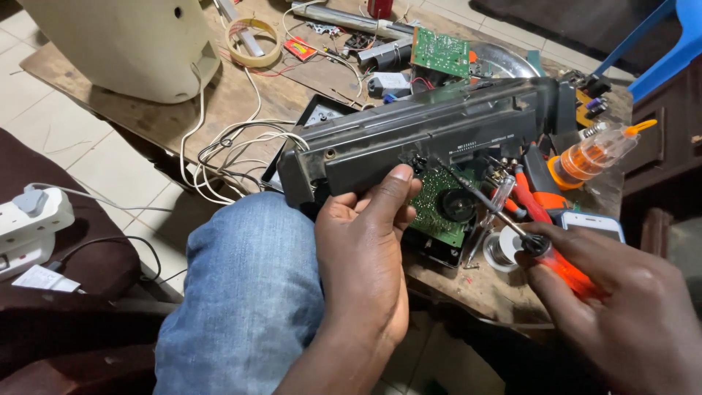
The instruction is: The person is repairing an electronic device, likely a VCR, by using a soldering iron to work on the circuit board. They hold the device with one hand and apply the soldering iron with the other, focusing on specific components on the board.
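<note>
My left hand (365,256) grips the near edge of a long black plastic device casing (409,139), thumb pressed on its side, resting over my jeans-clad knee (248,292). A green circuit board (439,201) with a round black part sits inside the open casing. My right hand (621,300) holds a screwdriver (504,219) with an orange handle, its metal shaft angled up-left so the tip meets the casing near my left thumb.
The wooden table (241,95) is cluttered: white cables (234,153), a tape roll (254,42), another green board (439,51), a solder spool (503,251), red-handled tools (528,196), an orange-capped bottle (596,152), a phone (592,224). A cream appliance (131,44) stands far left.
</note>
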